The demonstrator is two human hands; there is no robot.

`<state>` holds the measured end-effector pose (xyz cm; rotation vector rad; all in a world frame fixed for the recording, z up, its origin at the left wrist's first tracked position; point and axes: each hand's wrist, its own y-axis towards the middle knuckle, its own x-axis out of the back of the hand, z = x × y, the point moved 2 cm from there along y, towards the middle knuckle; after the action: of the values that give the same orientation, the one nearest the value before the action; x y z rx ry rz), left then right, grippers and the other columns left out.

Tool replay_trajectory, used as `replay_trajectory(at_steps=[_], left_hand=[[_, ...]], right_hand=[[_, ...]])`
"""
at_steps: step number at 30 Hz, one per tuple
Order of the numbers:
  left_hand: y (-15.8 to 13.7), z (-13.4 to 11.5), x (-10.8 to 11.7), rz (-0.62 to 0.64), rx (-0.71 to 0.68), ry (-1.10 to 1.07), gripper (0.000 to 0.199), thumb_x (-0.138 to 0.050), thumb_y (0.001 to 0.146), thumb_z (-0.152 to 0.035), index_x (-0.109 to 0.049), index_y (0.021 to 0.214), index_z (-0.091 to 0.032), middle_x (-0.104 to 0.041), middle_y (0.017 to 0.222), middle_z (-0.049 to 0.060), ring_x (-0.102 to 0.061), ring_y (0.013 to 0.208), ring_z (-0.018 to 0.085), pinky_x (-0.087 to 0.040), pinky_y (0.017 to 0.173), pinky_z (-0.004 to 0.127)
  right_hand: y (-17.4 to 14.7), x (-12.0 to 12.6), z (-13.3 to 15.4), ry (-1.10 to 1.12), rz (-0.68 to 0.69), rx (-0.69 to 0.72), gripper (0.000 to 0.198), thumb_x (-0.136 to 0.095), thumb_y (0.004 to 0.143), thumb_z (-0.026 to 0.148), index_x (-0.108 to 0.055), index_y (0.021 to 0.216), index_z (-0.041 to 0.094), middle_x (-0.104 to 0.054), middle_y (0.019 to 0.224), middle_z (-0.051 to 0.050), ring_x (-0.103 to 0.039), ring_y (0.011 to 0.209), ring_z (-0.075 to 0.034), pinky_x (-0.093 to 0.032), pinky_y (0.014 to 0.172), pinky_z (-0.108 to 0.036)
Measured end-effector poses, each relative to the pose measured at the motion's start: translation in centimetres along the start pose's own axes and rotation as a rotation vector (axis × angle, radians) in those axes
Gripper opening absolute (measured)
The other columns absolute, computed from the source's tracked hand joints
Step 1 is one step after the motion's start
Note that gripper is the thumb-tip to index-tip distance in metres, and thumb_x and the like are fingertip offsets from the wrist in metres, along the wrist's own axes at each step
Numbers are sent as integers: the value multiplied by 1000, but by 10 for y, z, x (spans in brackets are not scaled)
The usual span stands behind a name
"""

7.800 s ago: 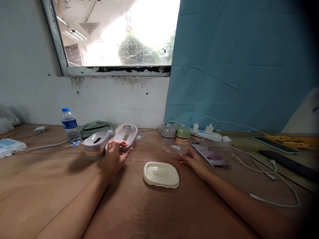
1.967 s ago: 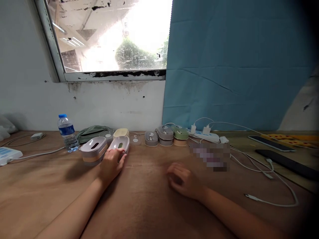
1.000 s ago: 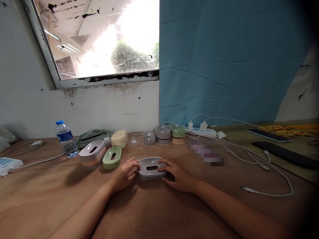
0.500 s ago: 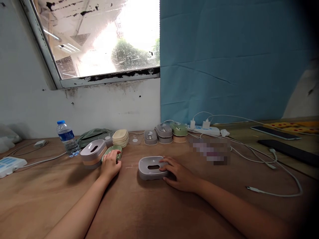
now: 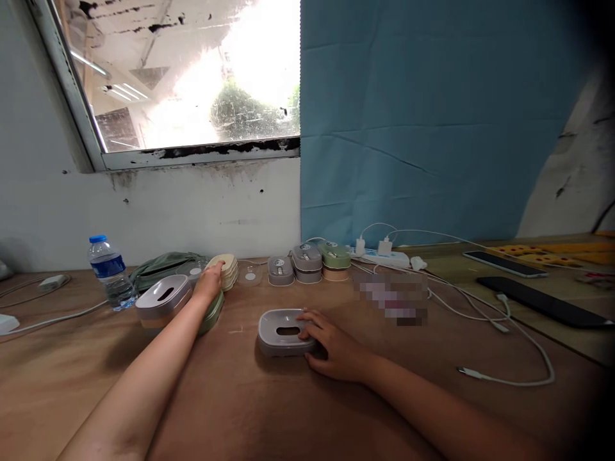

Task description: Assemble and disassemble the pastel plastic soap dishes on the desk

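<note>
right hand point(image 5: 329, 342) gripping the grey slotted piece point(image 5: 276, 339) by its right end, left hand point(image 5: 209, 282) over at the cream stack point(image 5: 230, 271), can't really tell if it's gripping, green piece point(image 5: 212, 314) partly behind that wrist

The left hand point(image 5: 210, 280) has shifted from the green slotted container section point(image 5: 211, 315) to the stack of cream container parts point(image 5: 231, 271) beyond it. The right hand point(image 5: 330, 340), previously over the tabletop point(image 5: 269, 410), now grips the grey slotted container section point(image 5: 281, 325). Beyond and between the hands, a small grey box point(image 5: 280, 271) has been added.
</note>
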<state>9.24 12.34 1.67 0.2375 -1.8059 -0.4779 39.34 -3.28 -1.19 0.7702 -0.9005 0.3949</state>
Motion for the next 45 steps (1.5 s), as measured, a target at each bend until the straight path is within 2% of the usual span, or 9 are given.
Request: replay_trajectory(at_steps=[8, 12, 15, 18, 23, 26, 31, 38, 45], left_hand=[[-10, -12, 22, -234, -78, -184, 27, -44, 77, -15, -39, 104, -19, -57, 96, 7, -56, 93, 17, -42, 82, 29], [-44, -41, 39, -352, -156, -355, 25, -45, 80, -22, -36, 103, -21, -54, 99, 6, -54, 95, 16, -41, 84, 29], [-77, -63, 44, -266, -239, -581, 22, -47, 79, -24, -40, 99, -21, -55, 95, 4, -55, 90, 16, -43, 79, 28], [-105, -82, 42, -22, -360, -638, 20, -51, 77, -25, -46, 96, -20, -57, 97, 4, -54, 92, 16, -42, 82, 29], [-133, -100, 32, 375, -688, -594, 19, -46, 80, -20, -55, 96, -20, -54, 105, 7, -43, 109, 19, -35, 92, 32], [-141, -99, 25, 459, -713, -586, 21, -40, 82, -16, -55, 96, -20, -57, 101, 6, -50, 98, 16, -39, 87, 28], [-143, -88, 20, 337, -556, -662, 30, -47, 68, -7, -47, 95, -18, -56, 96, 4, -51, 89, 15, -42, 81, 28], [-130, -72, 14, -55, -246, -608, 15, -40, 67, -5, -38, 73, -18, -43, 71, -1, -46, 68, 12, -40, 63, 24], [-110, -75, -8, -194, -256, -308, 23, -38, 66, -4, -41, 85, -18, -46, 84, 4, -47, 80, 17, -40, 74, 31]], right_hand=[[-2, 1, -1, 45, 15, 27, 24, -54, 73, 20, -53, 96, 19, -41, 124, -11, -35, 119, -25, -34, 96, -41], [-1, 8, -1, 98, -236, 51, 24, -45, 81, 22, -46, 106, 21, -42, 122, -11, -42, 113, -22, -37, 93, -41], [-2, 16, -5, 90, -570, 25, 24, -45, 82, 22, -43, 106, 21, -43, 119, -12, -41, 113, -23, -34, 93, -44], [-3, 20, -8, 94, -704, -28, 20, -45, 82, 22, -45, 101, 21, -46, 115, -11, -42, 111, -23, -34, 92, -44], [-3, 23, -7, 86, -630, -32, 15, -54, 76, 22, -52, 91, 20, -50, 109, -10, -48, 103, -22, -38, 87, -40], [-4, 21, -5, 88, -548, 24, 15, -58, 70, 19, -54, 84, 19, -52, 102, -9, -52, 95, -21, -42, 82, -37], [-5, 18, 1, 34, -427, 187, 20, -63, 60, 19, -57, 79, 19, -56, 86, -6, -54, 80, -18, -45, 72, -33], [-10, 12, 17, -156, -260, 453, 17, -62, 59, 31, -57, 71, 19, -59, 66, -2, -50, 55, -13, -38, 52, -27], [-7, 13, 20, -228, -180, 559, 17, -56, 62, 36, -54, 69, 20, -59, 65, -2, -49, 54, -13, -37, 52, -28]])
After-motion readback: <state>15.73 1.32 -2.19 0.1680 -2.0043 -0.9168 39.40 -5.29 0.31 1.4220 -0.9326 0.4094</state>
